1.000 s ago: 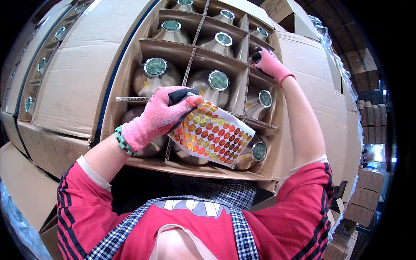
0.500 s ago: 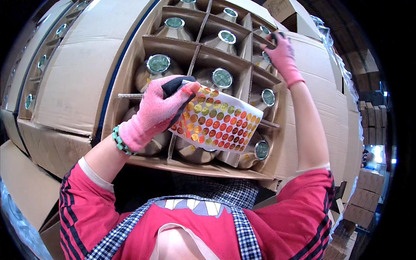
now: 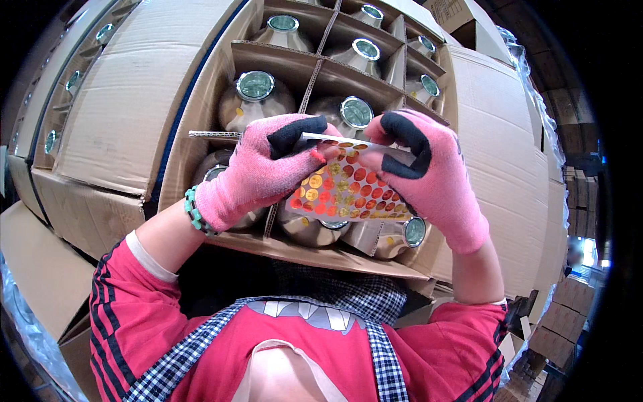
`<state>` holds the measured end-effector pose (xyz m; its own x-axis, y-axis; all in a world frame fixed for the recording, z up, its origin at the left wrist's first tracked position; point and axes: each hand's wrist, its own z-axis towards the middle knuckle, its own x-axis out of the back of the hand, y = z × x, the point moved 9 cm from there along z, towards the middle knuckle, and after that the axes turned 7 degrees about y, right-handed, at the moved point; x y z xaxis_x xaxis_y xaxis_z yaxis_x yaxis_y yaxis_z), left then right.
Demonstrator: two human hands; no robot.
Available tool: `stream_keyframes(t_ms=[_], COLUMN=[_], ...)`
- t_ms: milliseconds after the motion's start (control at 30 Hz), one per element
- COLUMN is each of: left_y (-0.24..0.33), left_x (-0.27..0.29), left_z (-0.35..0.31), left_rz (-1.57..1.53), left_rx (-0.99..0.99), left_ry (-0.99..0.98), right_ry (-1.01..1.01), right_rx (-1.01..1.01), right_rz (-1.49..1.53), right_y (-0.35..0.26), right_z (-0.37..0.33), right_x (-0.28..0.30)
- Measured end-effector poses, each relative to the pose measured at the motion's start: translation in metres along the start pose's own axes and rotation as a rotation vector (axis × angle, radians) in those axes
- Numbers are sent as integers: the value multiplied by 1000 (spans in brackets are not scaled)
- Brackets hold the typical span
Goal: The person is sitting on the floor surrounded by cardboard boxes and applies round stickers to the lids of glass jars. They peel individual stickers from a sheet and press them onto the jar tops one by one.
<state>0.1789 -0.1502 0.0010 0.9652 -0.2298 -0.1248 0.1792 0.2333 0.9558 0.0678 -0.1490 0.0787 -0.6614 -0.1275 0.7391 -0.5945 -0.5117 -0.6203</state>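
My left hand (image 3: 268, 161), in a pink glove with black fingertips, grips a sheet of round stickers (image 3: 355, 187) by its upper left edge. The stickers shine gold, orange and red in rows. At the sheet's upper right, my right hand (image 3: 429, 167), gloved alike, has its thumb and fingers closed against the sheet; whether a loose sticker is between them is hidden. Below the hands stands an open carton (image 3: 321, 258) with cardboard dividers. Its cells hold several silvery glass flasks (image 3: 258, 100) with round greenish mouths. Small yellow spots show on some of them.
Another carton of similar flasks (image 3: 70, 84) stands at the left, its flap (image 3: 127, 87) folded out. A wide cardboard flap (image 3: 495, 147) lies to the right. Clear plastic wrap (image 3: 529, 87) runs along the right edge, with stacked boxes (image 3: 573, 295) beyond.
My right hand has come back from the flasks at the far right of the carton to the sticker sheet. My left hand still holds the sheet, now tilted slightly differently.
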Motion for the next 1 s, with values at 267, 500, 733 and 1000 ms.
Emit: stream_keyframes(t_ms=[267,500,733,1000], left_y=[8,8,-4,-18], left_x=[1,1,4,-3], left_z=[-3,-2,-3,0], left_rz=[82,93,-23,75], left_rx=[-55,-46,88,122], left_ry=[29,53,99,39], right_ry=[17,113,45,132], right_rx=[-9,117,45,183], right_rz=[-91,-61,25,-243], right_y=[2,-12,-6,101], right_z=[-3,2,10,115], right_x=[-2,3,0,5])
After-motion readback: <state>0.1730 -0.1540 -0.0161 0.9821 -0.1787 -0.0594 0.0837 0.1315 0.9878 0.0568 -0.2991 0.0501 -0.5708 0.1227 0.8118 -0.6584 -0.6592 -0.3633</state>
